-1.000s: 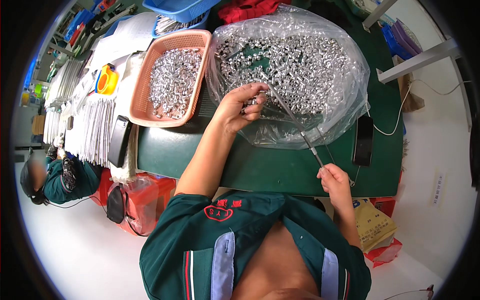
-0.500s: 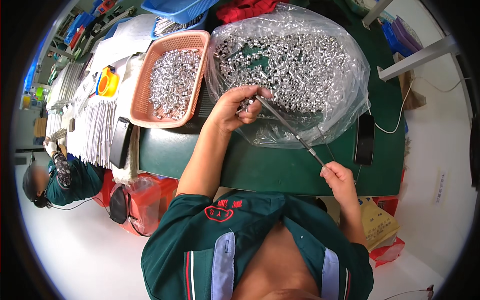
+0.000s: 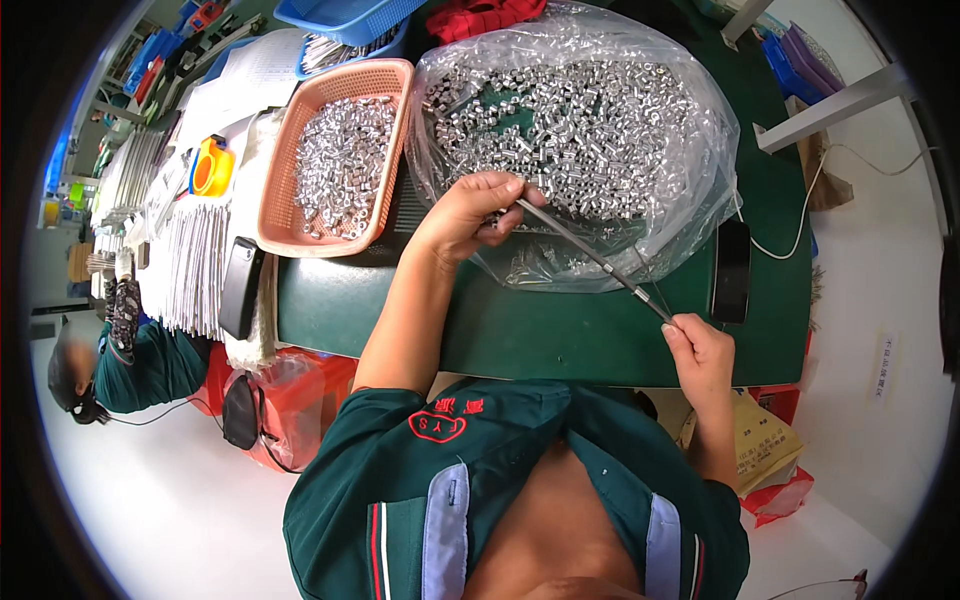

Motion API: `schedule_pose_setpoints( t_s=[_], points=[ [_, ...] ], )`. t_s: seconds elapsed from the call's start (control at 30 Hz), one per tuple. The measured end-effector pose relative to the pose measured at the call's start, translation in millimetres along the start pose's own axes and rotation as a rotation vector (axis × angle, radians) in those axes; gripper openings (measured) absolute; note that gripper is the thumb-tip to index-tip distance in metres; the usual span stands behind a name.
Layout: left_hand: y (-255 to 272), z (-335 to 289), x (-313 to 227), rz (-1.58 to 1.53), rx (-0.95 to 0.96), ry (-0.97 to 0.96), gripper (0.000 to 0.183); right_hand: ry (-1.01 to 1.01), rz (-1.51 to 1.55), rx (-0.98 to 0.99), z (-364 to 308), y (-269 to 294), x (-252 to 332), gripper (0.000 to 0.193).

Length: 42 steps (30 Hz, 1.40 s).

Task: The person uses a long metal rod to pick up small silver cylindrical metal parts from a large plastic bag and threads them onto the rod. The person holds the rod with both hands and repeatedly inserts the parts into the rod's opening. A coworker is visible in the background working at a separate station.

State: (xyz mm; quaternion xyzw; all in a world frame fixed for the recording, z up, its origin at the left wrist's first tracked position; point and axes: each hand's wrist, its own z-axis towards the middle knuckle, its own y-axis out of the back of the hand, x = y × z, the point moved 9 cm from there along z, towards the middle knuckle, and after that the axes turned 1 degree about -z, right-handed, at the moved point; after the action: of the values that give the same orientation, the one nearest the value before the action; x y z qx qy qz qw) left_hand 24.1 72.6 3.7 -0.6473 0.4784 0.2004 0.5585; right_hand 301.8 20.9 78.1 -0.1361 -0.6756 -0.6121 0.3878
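A thin grey rod (image 3: 575, 240) slants between my two hands, above the front edge of a clear plastic bag (image 3: 712, 165). My left hand (image 3: 476, 212) is closed, thumb and forefinger pinching the rod's upper left end; what lies in its curled fingers is hidden. At the lower right end, my right hand (image 3: 704, 352) pinches the rod between thumb and fingers. A shiny silver sleeve (image 3: 641, 294) sits around the rod near the right hand. Many small silver metal sleeves (image 3: 610, 140) lie spread in the open bag.
An orange basket (image 3: 268, 215) with more metal pieces stands left of the bag. Beside it are stacked strips (image 3: 190, 265), a black phone-like case (image 3: 241, 287) and a yellow tape dispenser (image 3: 212, 167). A black phone (image 3: 731, 272) lies at right. A co-worker (image 3: 150, 365) sits far left.
My right hand has moved a little to the right and slightly up, the rod shifting right with it. My left hand stays in nearly the same place. At far left, the co-worker's arm has moved.
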Motion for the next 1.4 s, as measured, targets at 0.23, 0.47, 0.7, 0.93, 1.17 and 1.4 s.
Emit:
schedule_pose_setpoints(
  t_s=[0.23, 0.47, 0.7, 0.93, 1.17, 1.4],
  points=[
    [1, 7, 6, -0.134, 0.056, -0.004, 0.032, -0.31, 0.457, 0.182, -20, -43, -39, 0.014],
    [0, 6, 12, -0.28, 0.108, 0.016, 0.039, -0.463, 0.66, 0.299, -25, -60, -47, 0.016],
    [16, 9, 11, -0.085, -0.165, 0.017, 0.048, -0.003, 0.113, -0.037, -13, -47, -12, 0.021],
    [-5, 2, -9, -0.363, 0.063, -0.127, 0.053, -0.567, 0.977, 0.442, -26, -87, -30, 0.024],
    [6, 8, 3, -0.114, -0.037, -0.041, 0.048, -0.135, 0.289, 0.083, -10, -59, -14, 0.015],
    [-25, 8, 17, -0.141, 0.037, 0.078, 0.06, -0.265, 0.538, 0.21, -1, -78, -10, 0.017]
  ],
)
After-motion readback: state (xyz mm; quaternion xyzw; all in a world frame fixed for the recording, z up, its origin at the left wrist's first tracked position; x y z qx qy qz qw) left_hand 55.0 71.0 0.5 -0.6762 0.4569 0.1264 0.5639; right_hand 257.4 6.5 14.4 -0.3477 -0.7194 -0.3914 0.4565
